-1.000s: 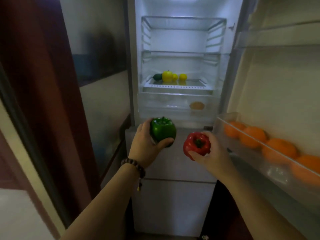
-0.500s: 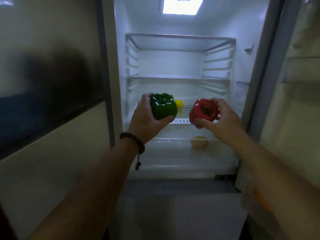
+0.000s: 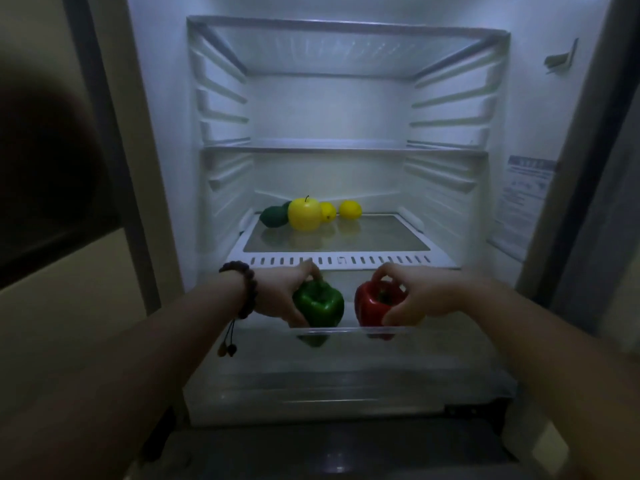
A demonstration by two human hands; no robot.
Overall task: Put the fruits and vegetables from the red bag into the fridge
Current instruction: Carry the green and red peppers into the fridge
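Green pepper (image 3: 320, 304) in left hand (image 3: 282, 296), red pepper (image 3: 375, 304) in right hand (image 3: 420, 296)

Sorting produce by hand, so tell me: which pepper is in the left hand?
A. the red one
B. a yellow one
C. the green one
C: the left hand, on the arm with the bead bracelet, grips the green pepper; the right hand holds the red pepper.

Both the green pepper (image 3: 320, 303) and red pepper (image 3: 375, 303) look super glossy and smooth, kinda plasticky, same with the shiny yellow apple (image 3: 304, 214), sitting on a glass shelf (image 3: 381, 239) with a white plastic rim, plus dark matt beads on the bracelet (image 3: 244, 289).
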